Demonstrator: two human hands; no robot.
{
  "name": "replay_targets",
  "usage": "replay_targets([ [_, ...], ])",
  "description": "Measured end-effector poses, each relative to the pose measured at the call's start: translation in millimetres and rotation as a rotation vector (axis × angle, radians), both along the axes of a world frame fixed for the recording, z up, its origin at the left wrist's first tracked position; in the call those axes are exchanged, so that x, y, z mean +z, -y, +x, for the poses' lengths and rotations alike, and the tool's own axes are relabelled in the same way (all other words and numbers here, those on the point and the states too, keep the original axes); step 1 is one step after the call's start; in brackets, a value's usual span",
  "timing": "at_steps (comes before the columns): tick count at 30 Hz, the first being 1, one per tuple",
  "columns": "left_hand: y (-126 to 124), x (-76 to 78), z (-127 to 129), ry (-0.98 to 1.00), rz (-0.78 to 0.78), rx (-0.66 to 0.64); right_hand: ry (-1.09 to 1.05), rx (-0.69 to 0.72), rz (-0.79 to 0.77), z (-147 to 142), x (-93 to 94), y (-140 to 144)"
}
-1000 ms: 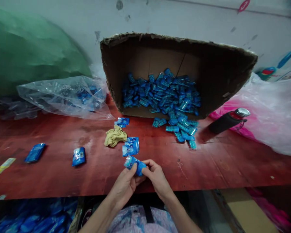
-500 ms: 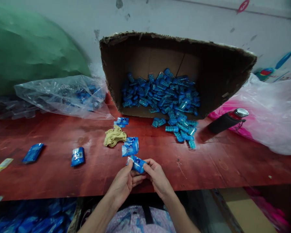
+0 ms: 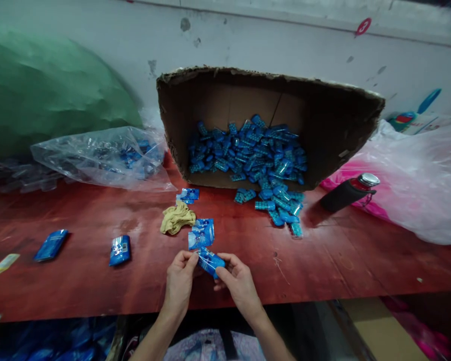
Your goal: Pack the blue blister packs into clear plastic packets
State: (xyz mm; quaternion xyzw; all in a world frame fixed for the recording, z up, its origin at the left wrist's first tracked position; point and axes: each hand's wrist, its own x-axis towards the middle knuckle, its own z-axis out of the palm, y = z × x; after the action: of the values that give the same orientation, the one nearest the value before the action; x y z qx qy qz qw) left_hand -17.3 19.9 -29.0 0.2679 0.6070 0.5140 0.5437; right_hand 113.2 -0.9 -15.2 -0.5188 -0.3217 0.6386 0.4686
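The surface (image 3: pixel 323 260) is glossy dark red with worn, paler streaks, and the packet (image 3: pixel 210 261) in the hands (image 3: pixel 180 281) is bright blue with small white print, like the blue-and-white packets (image 3: pixel 202 233) just beyond it. The box (image 3: pixel 323 115) is plain brown card holding a heap of blue blister strips (image 3: pixel 248 150) patterned with rows of dots, beside a crumpled tan cloth (image 3: pixel 177 218). A dull green sheet (image 3: pixel 48 90) lies at the left, a black bottle (image 3: pixel 346 193) with a silver cap at the right against pink and milky-white plastic (image 3: pixel 417 190)
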Motion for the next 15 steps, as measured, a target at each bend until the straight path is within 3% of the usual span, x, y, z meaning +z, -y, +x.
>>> replay_targets([
  [7, -3.3, 18.3, 4.2, 0.255, -0.1, -0.046, 0.05, 0.007, 0.038, -1.8, 2.7, -2.5],
  [12, -1.8, 31.4, 9.4, 0.491, -0.217, -0.214, 0.366, -0.007, 0.308, 2.4, 13.6, 2.1],
  [15, -2.6, 31.6, 8.4, 0.517, -0.279, -0.236, 0.431, 0.031, 0.409, 3.6, 18.1, 3.6],
])
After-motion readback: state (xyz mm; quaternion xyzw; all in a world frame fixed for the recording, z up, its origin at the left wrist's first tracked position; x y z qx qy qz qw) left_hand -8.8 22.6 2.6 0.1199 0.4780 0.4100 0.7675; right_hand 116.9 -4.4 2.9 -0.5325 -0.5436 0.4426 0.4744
